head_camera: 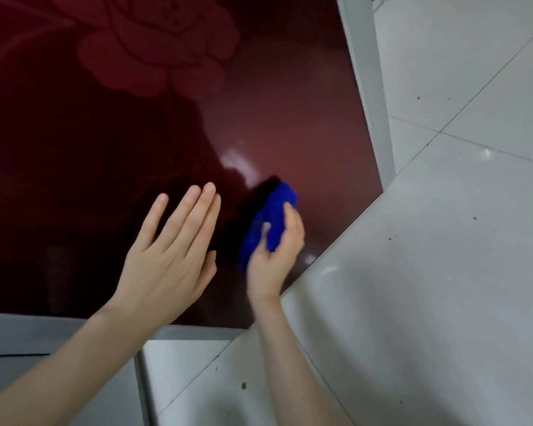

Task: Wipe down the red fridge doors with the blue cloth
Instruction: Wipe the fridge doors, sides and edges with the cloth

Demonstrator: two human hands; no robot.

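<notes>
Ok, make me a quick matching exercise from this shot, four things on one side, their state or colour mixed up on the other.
Things:
1. left hand
2. right hand
3. blue cloth
4. floor tiles

States:
A. bunched up against the red fridge door
B. open, fingers straight
C. pale, speckled with dark spots
D. gripping the cloth

Pairs: 1-B, 2-D, 3-A, 4-C

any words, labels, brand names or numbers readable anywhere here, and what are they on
None can be read.
Red fridge door: no text, only a faint rose pattern printed on it.
Blue cloth, held in the right hand: no tag or lettering visible.
Left hand, open against the door: nothing written.
Floor tiles: only dark specks, no signs.
</notes>
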